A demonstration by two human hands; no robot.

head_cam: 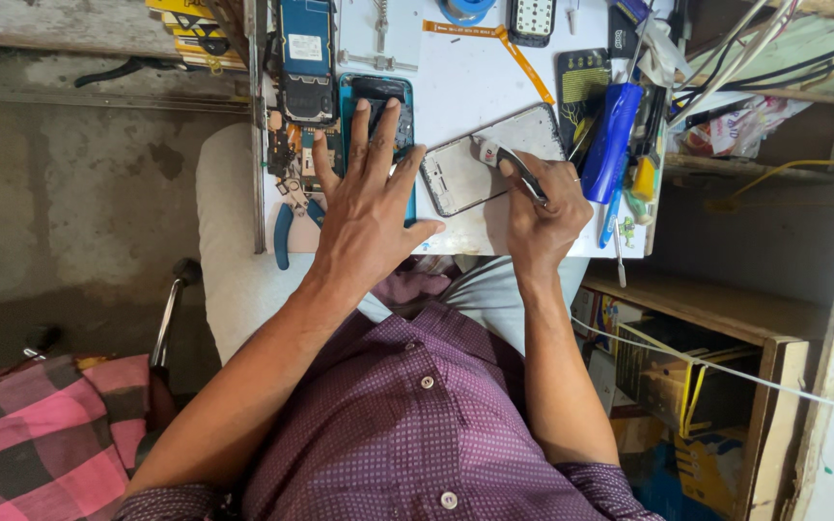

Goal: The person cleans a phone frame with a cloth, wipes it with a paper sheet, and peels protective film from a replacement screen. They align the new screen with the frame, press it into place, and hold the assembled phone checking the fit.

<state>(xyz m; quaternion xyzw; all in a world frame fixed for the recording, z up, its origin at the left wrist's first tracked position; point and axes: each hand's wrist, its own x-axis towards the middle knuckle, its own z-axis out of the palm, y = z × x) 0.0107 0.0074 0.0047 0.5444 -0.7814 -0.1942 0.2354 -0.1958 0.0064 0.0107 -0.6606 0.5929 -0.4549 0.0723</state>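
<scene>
while flat on teal phone [378, 116], left hand [369, 207]

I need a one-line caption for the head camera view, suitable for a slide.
Left hand pressing a teal opened phone while right hand holds tweezers over a grey phone frame.

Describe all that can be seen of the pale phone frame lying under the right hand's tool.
The pale phone frame is a thin silvery-white rectangle with rounded corners, apparently metal or plastic. It lies flat and slanted on the white work board, beside the teal phone body. The right hand presses a small tool against its upper edge; the left hand rests beside it.
</scene>
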